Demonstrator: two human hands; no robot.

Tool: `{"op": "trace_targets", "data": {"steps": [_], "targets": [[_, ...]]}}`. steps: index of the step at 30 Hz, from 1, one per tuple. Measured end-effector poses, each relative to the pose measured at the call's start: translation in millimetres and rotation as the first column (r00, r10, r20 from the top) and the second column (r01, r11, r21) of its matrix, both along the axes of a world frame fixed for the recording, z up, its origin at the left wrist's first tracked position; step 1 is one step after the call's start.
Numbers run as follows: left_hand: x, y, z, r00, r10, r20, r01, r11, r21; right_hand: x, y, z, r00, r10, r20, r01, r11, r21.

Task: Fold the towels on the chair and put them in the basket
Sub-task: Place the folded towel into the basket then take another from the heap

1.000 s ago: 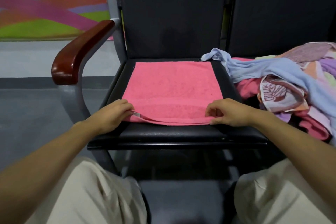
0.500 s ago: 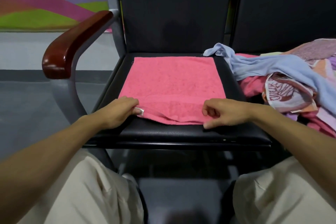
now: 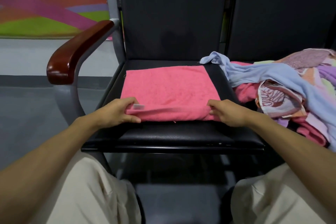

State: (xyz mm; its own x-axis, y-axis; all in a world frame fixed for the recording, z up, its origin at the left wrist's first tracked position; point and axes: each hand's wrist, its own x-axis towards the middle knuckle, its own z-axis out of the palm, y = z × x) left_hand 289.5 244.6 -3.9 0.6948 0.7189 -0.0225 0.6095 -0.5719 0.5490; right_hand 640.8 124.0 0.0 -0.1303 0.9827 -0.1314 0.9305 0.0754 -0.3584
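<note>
my left hand (image 3: 116, 112) and right hand (image 3: 230, 112) each pinch a near corner of the soft pink terry towel (image 3: 169, 87), lifting that edge off the black padded chair seat (image 3: 172, 134). it's light and limp, so corners are the place to hold. both forearms reach forward, wrists low.

A pink towel (image 3: 169, 87) lies flat on the black chair seat (image 3: 172, 134), its near edge lifted off the seat, with a heap of unfolded towels (image 3: 291, 85) just right of it.
</note>
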Motion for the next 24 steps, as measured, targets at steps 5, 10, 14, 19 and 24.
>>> {"op": "trace_targets", "data": {"steps": [5,10,14,19,24], "targets": [[-17.1,-3.5,6.3,0.988,0.083,0.134,-0.098,0.990,0.103,-1.5,-1.0,3.1,0.999,-0.040,-0.027,0.040,0.999,0.010],[-28.2,-15.7,13.6,0.934,0.233,0.271,-0.246,0.969,0.012,-1.1,-14.9,13.1,0.997,-0.081,-0.002,0.081,0.991,0.110],[-33.0,-33.3,24.2,0.942,0.235,0.239,-0.257,0.964,0.065,0.6,-29.3,26.4,0.984,-0.167,-0.063,0.177,0.958,0.225],[-34.6,-57.0,33.5,0.932,0.284,0.227,-0.313,0.944,0.104,-15.5,-41.8,32.0,0.994,-0.084,0.072,0.075,0.989,0.125],[-42.5,-66.4,45.2,0.924,0.303,0.232,-0.339,0.931,0.134,-28.6,-55.5,53.1,0.999,0.039,-0.019,-0.042,0.992,-0.123]]}}
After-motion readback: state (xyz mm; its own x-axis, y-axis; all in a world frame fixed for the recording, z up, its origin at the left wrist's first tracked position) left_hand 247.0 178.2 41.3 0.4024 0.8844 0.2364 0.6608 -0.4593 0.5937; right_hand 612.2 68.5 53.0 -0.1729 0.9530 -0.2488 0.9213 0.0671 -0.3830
